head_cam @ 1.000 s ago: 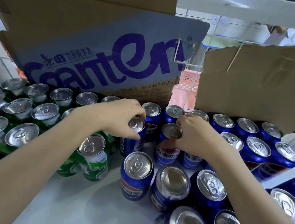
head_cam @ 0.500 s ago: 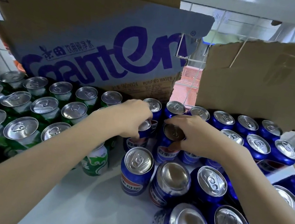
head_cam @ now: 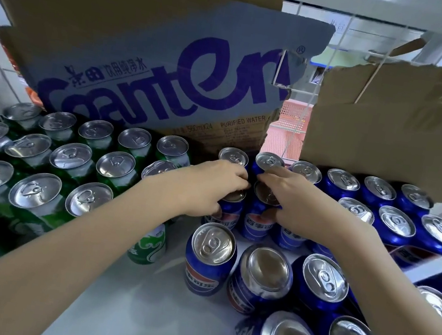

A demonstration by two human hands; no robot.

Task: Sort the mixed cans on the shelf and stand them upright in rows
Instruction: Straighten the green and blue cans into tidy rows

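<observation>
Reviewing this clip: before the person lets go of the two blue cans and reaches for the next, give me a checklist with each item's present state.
1. Left hand grips a blue can from above: ok.
2. Right hand grips the neighbouring blue can: ok.
3. Both held cans upright, bases on the white shelf: cannot tell, hands hide much of them.
4. Held cans on the blue side, away from the green cans: ok.
5. All front blue cans right way up: not ok, one front can shows a plain end without a pull tab.
6. Front cans in rows: not ok, they stand loosely.
</observation>
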